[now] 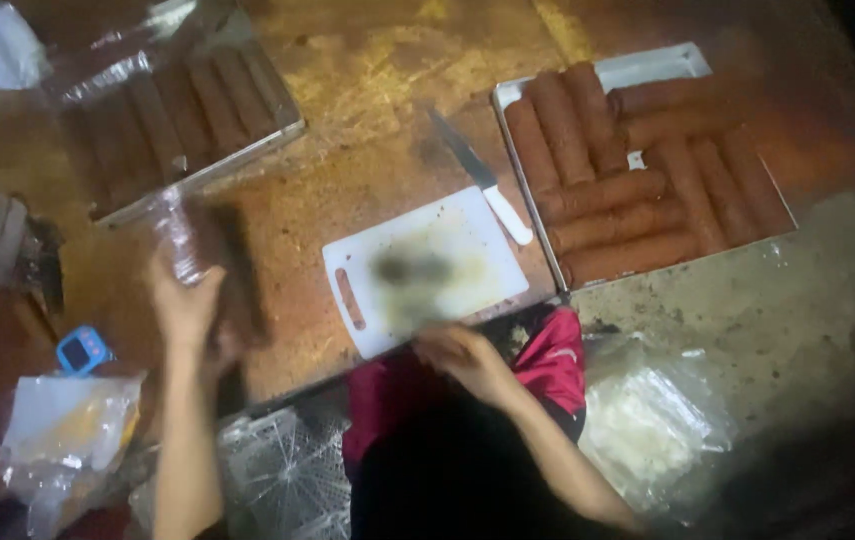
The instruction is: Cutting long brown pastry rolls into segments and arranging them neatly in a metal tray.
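So from where I'm standing, the left hand [187, 305] is up over the wooden table [367, 130], fingers wrapped around a long dark sausage [237, 270] that's partly inside a clear plastic sleeve [175, 235]. The sausage stands nearly upright in the view, its long axis running away from the person, with the sleeve sticking out past the fingertips at the far end. It's blurry, so I can't tell how far in the sausage sits.

The right hand [462, 355] is down at the near edge of the white cutting board [422, 270], fingers curled loosely, and I can't tell if it's holding anything. It's well apart from the sausage, so the left hand is clearly the nearer one.

A knife [482, 180] lies just beyond the board, touching its far corner. The tray of unwrapped sausages [647, 70] is to the right, and another tray [277, 130] with wrapped ones sits far left.
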